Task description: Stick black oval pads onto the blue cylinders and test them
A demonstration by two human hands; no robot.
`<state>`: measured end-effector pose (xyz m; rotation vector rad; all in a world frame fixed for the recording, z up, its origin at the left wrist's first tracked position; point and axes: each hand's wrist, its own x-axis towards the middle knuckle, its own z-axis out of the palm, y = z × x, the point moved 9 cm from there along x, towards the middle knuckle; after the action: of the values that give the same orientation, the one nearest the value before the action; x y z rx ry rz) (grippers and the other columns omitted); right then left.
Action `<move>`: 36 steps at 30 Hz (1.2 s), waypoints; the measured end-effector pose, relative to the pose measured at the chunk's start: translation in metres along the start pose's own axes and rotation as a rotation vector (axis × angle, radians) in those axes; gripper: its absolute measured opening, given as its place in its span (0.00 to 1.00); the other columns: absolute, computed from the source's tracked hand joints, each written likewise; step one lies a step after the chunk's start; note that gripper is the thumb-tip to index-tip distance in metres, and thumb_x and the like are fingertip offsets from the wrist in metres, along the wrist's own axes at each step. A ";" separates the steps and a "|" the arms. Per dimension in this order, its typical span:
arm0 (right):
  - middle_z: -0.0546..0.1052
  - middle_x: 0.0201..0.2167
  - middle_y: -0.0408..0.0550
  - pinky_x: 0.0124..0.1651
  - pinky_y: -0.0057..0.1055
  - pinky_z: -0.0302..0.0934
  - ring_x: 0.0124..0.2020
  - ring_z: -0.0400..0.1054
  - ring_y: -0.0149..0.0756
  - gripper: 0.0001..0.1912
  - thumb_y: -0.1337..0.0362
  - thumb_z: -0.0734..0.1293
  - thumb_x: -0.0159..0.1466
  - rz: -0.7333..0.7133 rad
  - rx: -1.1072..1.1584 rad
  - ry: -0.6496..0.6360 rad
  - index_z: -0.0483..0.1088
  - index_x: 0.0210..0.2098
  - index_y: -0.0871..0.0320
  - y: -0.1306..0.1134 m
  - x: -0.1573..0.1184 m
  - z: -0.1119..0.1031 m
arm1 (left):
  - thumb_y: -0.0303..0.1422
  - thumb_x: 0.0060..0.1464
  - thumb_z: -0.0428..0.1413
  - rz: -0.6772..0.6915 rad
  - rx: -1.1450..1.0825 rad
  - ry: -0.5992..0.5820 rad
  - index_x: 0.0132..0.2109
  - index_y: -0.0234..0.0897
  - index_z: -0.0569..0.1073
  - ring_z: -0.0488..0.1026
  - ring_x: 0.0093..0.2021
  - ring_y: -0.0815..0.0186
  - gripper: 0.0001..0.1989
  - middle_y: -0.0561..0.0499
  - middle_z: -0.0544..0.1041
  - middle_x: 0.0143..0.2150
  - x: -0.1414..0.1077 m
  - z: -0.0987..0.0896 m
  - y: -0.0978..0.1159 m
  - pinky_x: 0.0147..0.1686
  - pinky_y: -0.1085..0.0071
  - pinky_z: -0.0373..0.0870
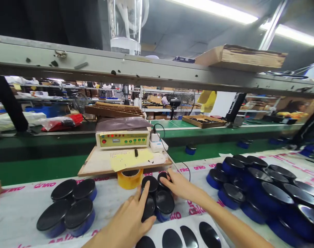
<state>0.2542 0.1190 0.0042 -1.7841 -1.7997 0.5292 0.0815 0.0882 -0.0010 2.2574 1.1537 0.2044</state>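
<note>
Four-square in front of me stands a small cluster of round blue pots with black tops [164,202]. My left hand [129,215] rests over the cluster's left side, its index finger stretched onto a rear black top [150,184] and its thumb apart. My right hand [176,182] has its fingers curled round the rear right pot [164,179], at the rim. Just below the cluster lies a white sheet of black round stickers [157,229], partly covered by my left hand and right forearm.
More blue pots stand at left [79,217] and are crowded, some stacked, at right [275,193]. Behind my hands are a tape roll [130,179] and a wooden board [94,165] bearing a control box [123,138]. A green conveyor [203,151] runs behind; a metal shelf beam [151,70] crosses above.
</note>
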 end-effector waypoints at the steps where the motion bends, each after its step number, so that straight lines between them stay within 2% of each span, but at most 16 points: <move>1: 0.70 0.26 0.39 0.28 0.25 0.63 0.24 0.65 0.26 0.12 0.57 0.63 0.67 0.021 0.005 0.035 0.68 0.35 0.60 0.004 0.002 -0.008 | 0.39 0.52 0.55 -0.028 0.016 -0.017 0.68 0.38 0.42 0.64 0.58 0.38 0.42 0.35 0.51 0.68 0.001 0.000 0.000 0.54 0.47 0.60; 3: 0.72 0.31 0.42 0.30 0.27 0.65 0.27 0.67 0.27 0.13 0.56 0.62 0.68 0.093 0.016 0.134 0.68 0.41 0.60 0.017 0.013 -0.036 | 0.38 0.50 0.57 -0.065 0.050 -0.030 0.68 0.39 0.44 0.67 0.54 0.33 0.44 0.32 0.54 0.66 0.004 -0.006 0.003 0.49 0.43 0.62; 5: 0.73 0.37 0.46 0.33 0.31 0.67 0.31 0.69 0.30 0.15 0.56 0.62 0.68 0.190 0.011 0.274 0.67 0.47 0.61 0.036 0.031 -0.077 | 0.41 0.50 0.58 -0.019 0.054 0.031 0.67 0.39 0.48 0.65 0.55 0.33 0.43 0.33 0.57 0.65 0.008 -0.023 0.013 0.50 0.41 0.61; 7: 0.72 0.44 0.49 0.39 0.36 0.68 0.38 0.70 0.35 0.16 0.57 0.63 0.68 0.295 -0.025 0.423 0.65 0.50 0.60 0.057 0.050 -0.121 | 0.45 0.54 0.54 0.079 0.023 0.146 0.67 0.40 0.51 0.60 0.61 0.39 0.38 0.39 0.57 0.66 0.010 -0.044 0.026 0.56 0.45 0.57; 9: 0.69 0.50 0.51 0.45 0.42 0.66 0.45 0.68 0.39 0.17 0.59 0.64 0.67 0.397 -0.073 0.514 0.65 0.52 0.59 0.079 0.064 -0.151 | 0.48 0.57 0.49 0.145 -0.003 0.202 0.66 0.43 0.54 0.60 0.62 0.46 0.33 0.44 0.60 0.65 0.011 -0.056 0.033 0.58 0.50 0.56; 11: 0.68 0.52 0.52 0.48 0.44 0.65 0.48 0.67 0.41 0.18 0.59 0.65 0.66 0.477 -0.099 0.529 0.65 0.53 0.59 0.096 0.073 -0.160 | 0.50 0.57 0.48 0.155 -0.021 0.168 0.64 0.44 0.59 0.68 0.55 0.48 0.31 0.44 0.67 0.61 0.014 -0.056 0.033 0.54 0.55 0.63; 13: 0.69 0.51 0.51 0.47 0.44 0.65 0.47 0.67 0.41 0.18 0.59 0.65 0.66 0.516 -0.096 0.488 0.65 0.53 0.59 0.107 0.079 -0.154 | 0.50 0.56 0.49 0.169 -0.062 0.140 0.61 0.44 0.65 0.73 0.46 0.52 0.28 0.44 0.74 0.53 0.017 -0.055 0.031 0.48 0.59 0.68; 15: 0.69 0.50 0.51 0.46 0.43 0.66 0.46 0.68 0.40 0.17 0.59 0.65 0.66 0.509 -0.082 0.433 0.65 0.52 0.59 0.108 0.081 -0.146 | 0.49 0.56 0.50 0.204 -0.150 0.180 0.56 0.44 0.70 0.74 0.40 0.56 0.24 0.45 0.77 0.46 0.020 -0.061 0.031 0.43 0.62 0.70; 17: 0.70 0.48 0.50 0.44 0.40 0.67 0.44 0.69 0.38 0.16 0.59 0.65 0.66 0.458 -0.062 0.377 0.66 0.51 0.60 0.095 0.082 -0.142 | 0.49 0.57 0.50 0.228 -0.286 0.242 0.50 0.44 0.73 0.73 0.40 0.58 0.20 0.47 0.77 0.43 0.022 -0.068 0.029 0.43 0.64 0.70; 19: 0.72 0.42 0.48 0.38 0.35 0.67 0.36 0.70 0.34 0.16 0.57 0.64 0.67 0.365 -0.026 0.310 0.66 0.48 0.61 0.067 0.077 -0.137 | 0.49 0.57 0.51 0.238 -0.496 0.269 0.47 0.43 0.74 0.71 0.46 0.57 0.19 0.47 0.75 0.46 0.025 -0.072 0.028 0.44 0.65 0.70; 22: 0.70 0.29 0.40 0.26 0.28 0.62 0.23 0.65 0.28 0.20 0.46 0.61 0.65 0.137 0.053 0.195 0.63 0.40 0.58 0.001 0.056 -0.118 | 0.51 0.53 0.56 0.247 -0.921 0.248 0.55 0.46 0.68 0.63 0.58 0.56 0.26 0.46 0.66 0.59 0.025 -0.069 0.030 0.47 0.65 0.70; 25: 0.69 0.28 0.37 0.29 0.26 0.59 0.27 0.63 0.29 0.23 0.42 0.66 0.58 -0.121 0.122 0.094 0.57 0.31 0.55 -0.071 0.015 -0.086 | 0.54 0.49 0.58 0.267 -1.318 0.044 0.62 0.50 0.58 0.64 0.58 0.54 0.37 0.44 0.60 0.64 0.022 -0.053 0.044 0.47 0.61 0.72; 26: 0.68 0.26 0.37 0.27 0.26 0.56 0.25 0.61 0.29 0.22 0.43 0.65 0.59 -0.194 0.122 0.080 0.55 0.29 0.54 -0.090 0.001 -0.078 | 0.53 0.49 0.59 0.271 -1.391 -0.043 0.61 0.48 0.59 0.68 0.55 0.55 0.36 0.43 0.63 0.62 0.020 -0.048 0.050 0.45 0.61 0.73; 28: 0.66 0.23 0.37 0.25 0.28 0.52 0.23 0.58 0.30 0.18 0.47 0.58 0.65 -0.322 0.069 0.163 0.54 0.29 0.53 -0.118 -0.026 -0.076 | 0.50 0.52 0.59 0.262 -1.463 -0.141 0.56 0.41 0.66 0.75 0.47 0.58 0.29 0.42 0.72 0.54 0.017 -0.043 0.056 0.42 0.64 0.74; 31: 0.66 0.23 0.39 0.26 0.29 0.53 0.22 0.60 0.31 0.16 0.56 0.47 0.71 -0.427 0.026 0.285 0.55 0.30 0.52 -0.132 -0.053 -0.085 | 0.46 0.53 0.60 0.228 -1.507 -0.107 0.51 0.36 0.70 0.77 0.39 0.61 0.24 0.44 0.77 0.44 0.016 -0.049 0.048 0.40 0.65 0.74; 36: 0.72 0.30 0.42 0.30 0.28 0.59 0.29 0.67 0.33 0.12 0.61 0.50 0.71 -0.571 -0.087 0.152 0.62 0.37 0.51 -0.133 -0.068 -0.066 | 0.48 0.51 0.61 0.237 -1.512 -0.037 0.49 0.35 0.69 0.77 0.40 0.60 0.25 0.45 0.77 0.40 0.016 -0.062 0.039 0.38 0.67 0.74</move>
<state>0.1898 0.0388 0.1318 -1.2296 -2.1201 0.0849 0.0944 0.1104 0.0691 0.9851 0.3533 0.7944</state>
